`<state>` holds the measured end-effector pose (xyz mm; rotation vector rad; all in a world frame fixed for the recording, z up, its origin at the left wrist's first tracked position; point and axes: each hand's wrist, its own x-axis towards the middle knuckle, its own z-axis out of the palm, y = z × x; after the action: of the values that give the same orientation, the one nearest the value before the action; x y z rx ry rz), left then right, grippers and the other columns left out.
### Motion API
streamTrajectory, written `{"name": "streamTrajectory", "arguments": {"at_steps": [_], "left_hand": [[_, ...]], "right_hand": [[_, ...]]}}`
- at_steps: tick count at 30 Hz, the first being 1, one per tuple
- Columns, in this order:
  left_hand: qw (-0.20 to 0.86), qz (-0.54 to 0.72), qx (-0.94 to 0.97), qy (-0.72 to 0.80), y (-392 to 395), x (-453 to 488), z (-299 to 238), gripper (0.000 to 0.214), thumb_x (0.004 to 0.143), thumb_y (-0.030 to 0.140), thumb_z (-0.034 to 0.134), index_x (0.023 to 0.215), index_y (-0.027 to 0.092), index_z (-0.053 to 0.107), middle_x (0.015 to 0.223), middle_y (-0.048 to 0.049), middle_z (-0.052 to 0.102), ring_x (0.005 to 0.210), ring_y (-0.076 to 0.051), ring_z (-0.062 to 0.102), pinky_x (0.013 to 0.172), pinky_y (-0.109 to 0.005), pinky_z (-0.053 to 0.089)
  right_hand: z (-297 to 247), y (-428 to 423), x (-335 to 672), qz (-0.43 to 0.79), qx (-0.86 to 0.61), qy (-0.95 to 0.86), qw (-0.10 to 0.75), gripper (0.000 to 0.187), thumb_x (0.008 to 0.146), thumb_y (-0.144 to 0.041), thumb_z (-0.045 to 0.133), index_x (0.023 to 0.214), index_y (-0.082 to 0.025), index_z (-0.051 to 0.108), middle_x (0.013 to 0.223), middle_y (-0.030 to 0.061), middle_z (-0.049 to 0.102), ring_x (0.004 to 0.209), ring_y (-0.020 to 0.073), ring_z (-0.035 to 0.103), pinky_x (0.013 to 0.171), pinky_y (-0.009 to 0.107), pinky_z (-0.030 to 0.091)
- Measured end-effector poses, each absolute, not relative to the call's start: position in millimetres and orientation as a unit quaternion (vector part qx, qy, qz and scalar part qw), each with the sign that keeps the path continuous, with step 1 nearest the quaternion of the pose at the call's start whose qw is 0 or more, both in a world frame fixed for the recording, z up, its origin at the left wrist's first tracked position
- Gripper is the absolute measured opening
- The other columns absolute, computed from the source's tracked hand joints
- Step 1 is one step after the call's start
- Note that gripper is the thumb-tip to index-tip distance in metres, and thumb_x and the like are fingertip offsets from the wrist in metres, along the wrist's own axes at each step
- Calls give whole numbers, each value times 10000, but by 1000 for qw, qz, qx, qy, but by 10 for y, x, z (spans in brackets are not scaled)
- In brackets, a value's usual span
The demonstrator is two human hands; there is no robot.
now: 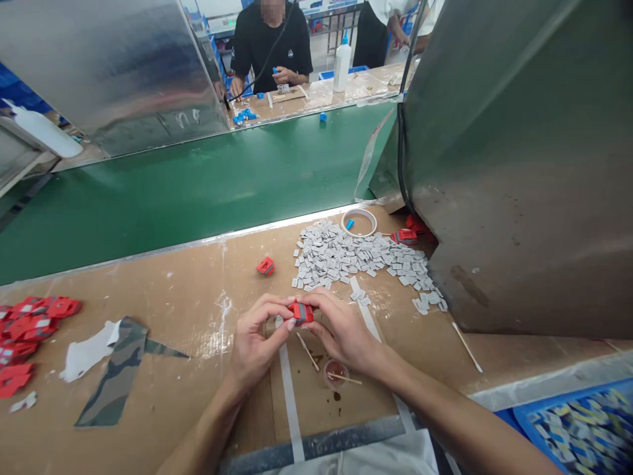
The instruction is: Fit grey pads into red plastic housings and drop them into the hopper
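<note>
Currently, a small red and grey block (302,312) is pinched between the fingertips of both hands, one end being gripped by the left hand (256,338) and the other by the right hand (345,333), just above the brown worktop (198,376). Below the hands, a small cup (335,386) is seen with a stick (352,379) laid across it, and a cotton swab (309,355) is placed near it. Beyond the right hand, grey tiles (336,256) are heaped beside a tape roll (372,223). Farther left, red pieces (30,324) are piled.
</note>
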<state>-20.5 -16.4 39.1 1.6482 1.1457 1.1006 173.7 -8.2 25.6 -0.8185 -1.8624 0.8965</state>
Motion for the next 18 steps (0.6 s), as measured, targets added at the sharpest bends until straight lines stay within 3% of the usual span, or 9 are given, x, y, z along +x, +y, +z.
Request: {"name": "streamTrajectory", "arguments": {"at_steps": [6,8,11,13,18], "left_hand": [[373,442,666,470,-164,-158,394,57,893,216,658,876,204,712,1012,-68,694,1029,-211,664,927,-335,511],[374,460,658,464,-165,-133,379,98,897,235,656,981,206,698,1098,-84,690,1067,-218,658,953,-349,513],[406,455,645,461,-169,-108,336,352,892,274,670,1233,208,615,1251,-112,666,1151,-236,639,997,-365,510],[427,433,645,463,-166,-105,305,405,905,290,654,1293,198,582,1285,-117,664,1165,-242,641,1009,-367,507],[371,409,686,475,-132,-140,311,353,898,240,639,1244,175,615,1201,-109,705,1084,-238,675,965,-367,524]], "right_hand": [[331,-32,1762,404,-347,-733,423,158,961,-212,545,1118,-220,564,1052,97,602,969,236,606,836,393,531],[329,-36,1728,466,-344,-674,458,146,939,-227,582,1084,-227,563,1109,93,576,1021,222,613,893,393,537],[291,-54,1661,582,-310,-569,492,187,929,-286,610,1088,-244,520,1142,75,571,1020,192,644,916,370,551],[269,-61,1637,611,-298,-545,491,212,927,-319,618,1093,-253,505,1129,64,586,1006,187,654,918,374,553],[295,-53,1685,427,-371,-661,492,164,920,-231,598,1083,-236,575,1217,98,534,1170,229,564,990,420,499]]}}
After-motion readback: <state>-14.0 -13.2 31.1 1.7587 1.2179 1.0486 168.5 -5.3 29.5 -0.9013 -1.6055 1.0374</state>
